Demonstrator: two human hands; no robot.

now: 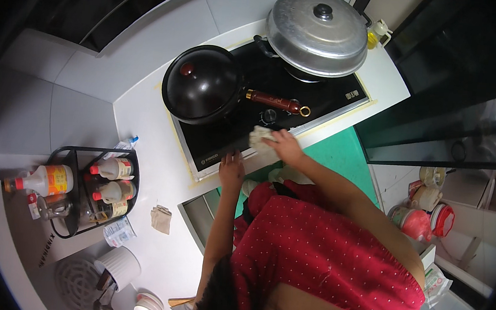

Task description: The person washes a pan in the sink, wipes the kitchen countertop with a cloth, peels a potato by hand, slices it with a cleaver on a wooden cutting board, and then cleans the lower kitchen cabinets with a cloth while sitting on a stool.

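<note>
My right hand [288,148] grips a crumpled, pale cloth [260,138] at the front edge of a black glass gas cooktop [205,145]. My left hand [232,171] rests on the same front edge, fingertips on the glass, holding nothing. Beyond my hands, a black wok with a domed lid [205,84] covers the left burner. Its reddish-brown handle [274,101] points right, above a control knob [268,116]. A large aluminium pot with a lid [318,34] stands over the right burner.
Left on the white counter [158,178] are a folded beige cloth [161,219] and a black rack [136,185] of sauce bottles. A white utensil holder [119,267] and stacked bowls [148,306] stand nearer. An oil jug [377,34] is behind the pot's right side.
</note>
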